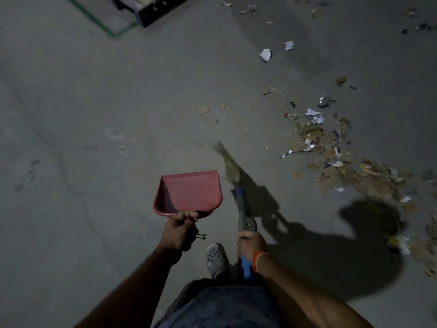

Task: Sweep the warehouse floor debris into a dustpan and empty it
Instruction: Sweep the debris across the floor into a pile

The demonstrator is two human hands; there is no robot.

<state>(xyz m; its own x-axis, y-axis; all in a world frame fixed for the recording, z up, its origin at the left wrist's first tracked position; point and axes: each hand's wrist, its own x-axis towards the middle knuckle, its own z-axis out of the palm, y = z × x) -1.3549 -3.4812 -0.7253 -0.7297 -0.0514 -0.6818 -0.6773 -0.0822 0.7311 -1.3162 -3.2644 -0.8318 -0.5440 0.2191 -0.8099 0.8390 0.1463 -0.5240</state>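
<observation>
Grey concrete floor [94, 114] fills the dim scene, with a dark pallet [146, 8] and a green floor line [99, 22] far ahead of the hands. The left hand [179, 230] has its fingers [189, 215] curled tight round the rear handle of a red dustpan [189, 192], which is held off the ground with its open mouth facing away from the knuckles; the pan looks bare inside. Just to the right of those fingers, the right hand [250, 243] is wrapped closed round the blue-and-grey handle of a broom [236, 185], an orange band [256, 260] on its wrist. The straw bristles [224, 157] stick out forward beyond the fingertips, blurred, beside the dustpan's right edge. Well off to the right of the broom hand lies the debris [331, 150]: a spread of cardboard scraps, torn paper and foil bits, thickest toward the right edge. Grey perforated clogs [216, 259] show below the two hands.
</observation>
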